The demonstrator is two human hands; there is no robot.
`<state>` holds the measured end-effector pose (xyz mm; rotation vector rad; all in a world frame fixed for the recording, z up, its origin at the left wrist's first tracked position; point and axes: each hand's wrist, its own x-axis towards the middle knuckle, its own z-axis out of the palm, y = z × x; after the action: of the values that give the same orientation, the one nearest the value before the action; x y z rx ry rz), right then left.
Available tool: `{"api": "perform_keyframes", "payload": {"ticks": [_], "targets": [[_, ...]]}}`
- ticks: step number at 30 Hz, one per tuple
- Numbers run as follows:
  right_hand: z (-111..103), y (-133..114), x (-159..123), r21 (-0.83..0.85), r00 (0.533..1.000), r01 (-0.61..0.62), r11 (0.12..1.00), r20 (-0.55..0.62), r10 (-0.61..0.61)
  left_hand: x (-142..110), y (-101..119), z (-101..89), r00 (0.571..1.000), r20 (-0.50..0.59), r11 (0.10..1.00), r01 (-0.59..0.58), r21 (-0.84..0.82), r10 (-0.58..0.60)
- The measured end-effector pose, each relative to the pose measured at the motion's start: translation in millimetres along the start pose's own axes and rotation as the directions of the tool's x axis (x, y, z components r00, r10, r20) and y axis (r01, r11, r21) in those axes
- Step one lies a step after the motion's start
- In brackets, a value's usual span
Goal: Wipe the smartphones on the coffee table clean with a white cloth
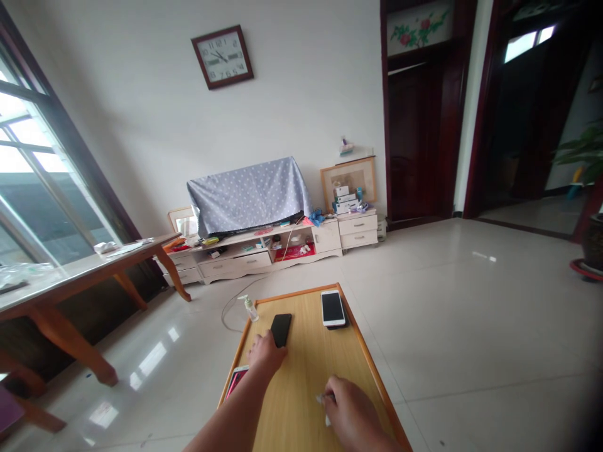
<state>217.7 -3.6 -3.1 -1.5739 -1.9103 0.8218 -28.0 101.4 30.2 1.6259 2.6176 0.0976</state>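
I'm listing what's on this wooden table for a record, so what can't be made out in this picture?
All from the head view:
The white tissue or cloth: mostly hidden by the fingers of the right hand.
The black phone: lower end hidden by the left hand.
The pink-faced device: partly hidden by the left forearm.
The pump bottle's label: too small to read.
The wooden table: near end cut off by the bottom edge.

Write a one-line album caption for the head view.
Head view: left hand beside a black smartphone, right hand holding a white tissue over a low wooden table.
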Motion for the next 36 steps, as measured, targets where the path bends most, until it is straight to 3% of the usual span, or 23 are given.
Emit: {"api": "perform_keyframes", "payload": {"ticks": [8, 13, 18, 23, 27, 36], "targets": [[-11, -6, -8, -0.015, 1.000, 0.014, 1.000, 0.021, -0.013, -73, 7, 0.3, 0.997, -0.006, 0.996, -0.082, -0.027, 0.082], [-16, -4, -14, -0.064, 1.000, 0.001, 0.998, 0.015, 0.000, -126, -2, 2.8, 0.992, -0.033, 0.991, -0.123, -0.055, 0.121], [-23, 2, -17, -0.217, 0.998, 0.023, 0.976, -0.047, -0.034, -163, -15, 5.2, 0.983, -0.034, 0.980, -0.183, -0.079, 0.181], [-37, -1, -12, -0.149, 0.986, 0.025, 0.989, -0.159, -0.048, -179, -25, 6.2, 0.956, 0.052, 0.955, -0.285, -0.082, 0.290], [-36, -6, -12, -0.029, 0.991, 0.009, 1.000, -0.133, -0.013, -184, -33, 8.2, 0.921, 0.107, 0.925, -0.363, -0.108, 0.374], [-16, -8, -19, -0.194, 0.970, 0.118, 0.974, -0.187, -0.155, -194, -50, 15.2, 0.936, 0.035, 0.935, -0.345, -0.081, 0.349]]}}
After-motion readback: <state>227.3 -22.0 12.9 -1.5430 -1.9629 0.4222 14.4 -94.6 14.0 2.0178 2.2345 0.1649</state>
